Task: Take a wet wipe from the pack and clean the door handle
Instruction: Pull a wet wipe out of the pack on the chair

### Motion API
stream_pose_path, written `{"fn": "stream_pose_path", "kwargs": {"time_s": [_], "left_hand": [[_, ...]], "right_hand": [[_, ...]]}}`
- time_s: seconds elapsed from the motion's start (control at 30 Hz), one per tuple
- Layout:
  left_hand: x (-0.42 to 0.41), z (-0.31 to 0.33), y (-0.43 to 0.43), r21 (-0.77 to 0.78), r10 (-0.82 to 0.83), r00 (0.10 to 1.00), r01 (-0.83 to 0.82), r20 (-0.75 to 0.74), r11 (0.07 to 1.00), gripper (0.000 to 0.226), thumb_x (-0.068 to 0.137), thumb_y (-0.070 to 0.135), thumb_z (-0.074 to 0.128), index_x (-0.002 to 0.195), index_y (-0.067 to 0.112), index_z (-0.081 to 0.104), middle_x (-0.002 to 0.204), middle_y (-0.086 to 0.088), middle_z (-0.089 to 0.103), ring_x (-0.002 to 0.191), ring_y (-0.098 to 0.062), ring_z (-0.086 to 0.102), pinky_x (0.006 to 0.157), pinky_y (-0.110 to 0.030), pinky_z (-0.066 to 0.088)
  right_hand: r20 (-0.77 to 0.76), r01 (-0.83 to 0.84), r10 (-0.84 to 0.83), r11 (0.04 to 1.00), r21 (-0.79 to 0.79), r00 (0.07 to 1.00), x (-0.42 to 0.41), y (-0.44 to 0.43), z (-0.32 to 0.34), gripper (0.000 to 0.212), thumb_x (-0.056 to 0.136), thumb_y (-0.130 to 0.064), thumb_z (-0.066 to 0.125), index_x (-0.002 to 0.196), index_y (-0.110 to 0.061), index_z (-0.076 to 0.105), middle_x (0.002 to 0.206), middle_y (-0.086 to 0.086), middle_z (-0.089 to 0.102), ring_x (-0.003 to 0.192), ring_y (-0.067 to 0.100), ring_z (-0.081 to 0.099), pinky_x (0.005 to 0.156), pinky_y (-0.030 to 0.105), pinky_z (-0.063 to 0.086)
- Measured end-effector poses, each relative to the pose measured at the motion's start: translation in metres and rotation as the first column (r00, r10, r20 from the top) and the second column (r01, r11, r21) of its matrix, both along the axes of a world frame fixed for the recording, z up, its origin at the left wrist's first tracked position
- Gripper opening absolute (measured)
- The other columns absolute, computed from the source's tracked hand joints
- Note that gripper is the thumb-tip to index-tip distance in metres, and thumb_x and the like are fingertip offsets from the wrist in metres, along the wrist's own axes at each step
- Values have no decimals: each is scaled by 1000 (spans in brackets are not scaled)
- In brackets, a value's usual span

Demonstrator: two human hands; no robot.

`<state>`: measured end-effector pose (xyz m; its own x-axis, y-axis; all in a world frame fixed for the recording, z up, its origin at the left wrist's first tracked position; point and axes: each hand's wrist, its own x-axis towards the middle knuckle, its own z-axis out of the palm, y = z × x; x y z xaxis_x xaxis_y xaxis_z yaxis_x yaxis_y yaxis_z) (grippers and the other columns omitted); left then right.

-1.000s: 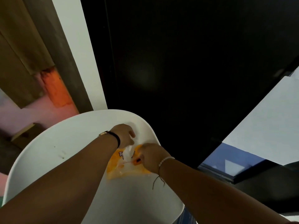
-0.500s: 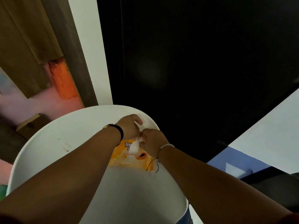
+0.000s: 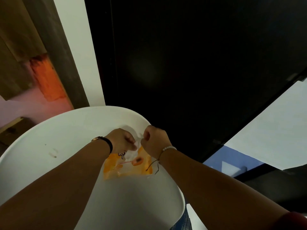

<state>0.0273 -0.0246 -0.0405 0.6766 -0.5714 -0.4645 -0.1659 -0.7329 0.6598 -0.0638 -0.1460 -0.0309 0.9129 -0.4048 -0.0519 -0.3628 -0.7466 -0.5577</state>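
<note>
An orange and yellow wet-wipe pack [image 3: 127, 165] lies flat on a white rounded chair seat [image 3: 66, 143]. A white wet wipe [image 3: 135, 143] rises from the pack's top opening. My left hand [image 3: 121, 141] and my right hand [image 3: 155, 141] are both pinched on the wipe just above the pack, fingers closed, spreading it between them. Part of the wipe is hidden behind my fingers. A large dark door [image 3: 191, 63] fills the view beyond the chair; no door handle is visible.
A white door frame [image 3: 79, 55] runs down left of the dark door. Wooden panels [image 3: 15, 47] and an orange patch [image 3: 49, 80] are at the far left. A white surface [image 3: 274, 130] and a blue area [image 3: 230, 161] lie at the right.
My hands have lifted off the pack and drawn the wipe up and out of it. They have shifted slightly toward the far edge of the seat.
</note>
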Motion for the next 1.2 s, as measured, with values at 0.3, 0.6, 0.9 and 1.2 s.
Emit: {"fn": "stream_pose_path", "kwargs": {"time_s": [0.3, 0.6, 0.9, 1.2], "left_hand": [[-1, 0, 0, -45, 11, 1000, -11, 1, 999, 14, 71, 10, 79, 69, 18, 68, 68, 4, 64, 68, -15, 60, 79, -33, 56], [0, -1, 4, 79, -52, 991, 43, 120, 996, 16, 75, 11, 76, 71, 20, 63, 75, 3, 61, 67, -13, 57, 70, -25, 51], [-16, 3, -7, 11, -113, 991, 113, 73, 994, 34, 77, 9, 70, 108, 20, 64, 103, 2, 60, 95, -19, 55, 82, -27, 42], [-33, -10, -4, 125, -93, 991, 81, 94, 989, 19, 76, 31, 69, 59, 26, 62, 65, 4, 62, 72, -18, 59, 72, -29, 49]], "right_hand": [[-174, -130, 104, 981, -147, 979, 1, 7, 9, 26, 88, -35, 52, 92, -11, 63, 94, 9, 68, 91, 24, 60, 77, 34, 51], [-166, -115, 76, 964, -241, 983, -9, -9, 18, 22, 91, -21, 47, 99, -2, 56, 86, 10, 54, 75, 19, 46, 65, 28, 38], [-113, -106, 92, 987, -123, 989, -12, -8, 24, 24, 86, -16, 49, 106, -10, 62, 101, 9, 66, 89, 22, 60, 72, 28, 51], [-61, 2, -5, 999, -50, 998, -19, -19, 31, 22, 88, -12, 43, 87, -1, 62, 80, 10, 59, 75, 24, 55, 64, 30, 45]]}}
